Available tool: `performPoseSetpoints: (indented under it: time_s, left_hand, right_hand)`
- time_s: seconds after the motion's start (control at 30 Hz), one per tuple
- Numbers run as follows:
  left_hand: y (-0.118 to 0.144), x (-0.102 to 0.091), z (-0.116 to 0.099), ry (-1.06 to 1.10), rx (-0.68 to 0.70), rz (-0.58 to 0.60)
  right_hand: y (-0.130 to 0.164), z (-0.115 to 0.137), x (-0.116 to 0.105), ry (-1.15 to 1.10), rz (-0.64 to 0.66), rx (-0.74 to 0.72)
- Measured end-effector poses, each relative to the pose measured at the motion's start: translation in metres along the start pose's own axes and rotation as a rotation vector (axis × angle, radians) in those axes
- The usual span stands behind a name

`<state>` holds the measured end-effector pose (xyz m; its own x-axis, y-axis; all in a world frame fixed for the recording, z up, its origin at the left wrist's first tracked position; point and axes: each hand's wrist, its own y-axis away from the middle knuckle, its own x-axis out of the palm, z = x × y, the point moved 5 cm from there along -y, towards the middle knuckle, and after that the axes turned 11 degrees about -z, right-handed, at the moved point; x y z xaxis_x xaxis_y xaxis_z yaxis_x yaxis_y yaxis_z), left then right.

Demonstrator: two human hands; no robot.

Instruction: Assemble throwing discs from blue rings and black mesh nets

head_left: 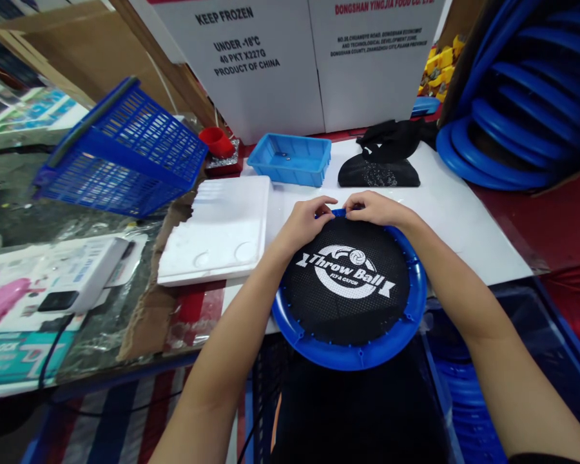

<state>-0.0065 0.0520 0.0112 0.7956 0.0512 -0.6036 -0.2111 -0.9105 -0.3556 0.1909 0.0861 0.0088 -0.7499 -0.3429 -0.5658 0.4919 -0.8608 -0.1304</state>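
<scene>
Disc [350, 290], one, round, blue-rimmed with black mesh stretched across and white "Throw Ball" print, lying at the near edge of the white worktop [464, 219], partly overhanging it. Left hand [307, 219] and right hand [374, 207] both at the far rim of the disc, fingers curled down and pinching the mesh edge, fingertips of the two nearly meeting. Behind the disc: one pile of black mesh covers [381, 164], count in the pile not clear. One small blue tray [290, 158] beside it, one red cup [216, 140] further left. One white foam lid [220, 229] lying flat just left of the disc. One blue slatted basket [125, 151] tipped on its side at far left. Stack of blue rings [507, 103] at right, too overlapped to count. Two white cartons [290, 58] standing at the back, side by side.
</scene>
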Motion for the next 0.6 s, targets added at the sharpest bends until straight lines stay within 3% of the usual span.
performPoseSetpoints:
  time_s: [0.13, 0.27, 0.33, 0.47, 0.6]
  left_hand:
    - [0.001, -0.005, -0.003, -0.045, 0.018, 0.027]
    - [0.011, -0.011, -0.022, -0.139, 0.191, 0.014]
    - [0.02, -0.005, -0.028, -0.246, 0.241, 0.076]
    - [0.029, 0.006, -0.022, -0.549, 0.226, 0.151]
    - [0.034, 0.0, -0.032, -0.541, 0.236, 0.098]
  right_hand:
    - [-0.001, -0.003, 0.0, -0.022, 0.021, -0.024]
    - [-0.002, -0.005, 0.002, -0.024, -0.015, -0.021]
    - [-0.002, -0.005, 0.003, -0.02, -0.019, -0.028]
    - [-0.003, -0.007, 0.0, -0.056, -0.03, -0.033]
    - [-0.006, -0.013, -0.004, -0.106, -0.064, -0.065]
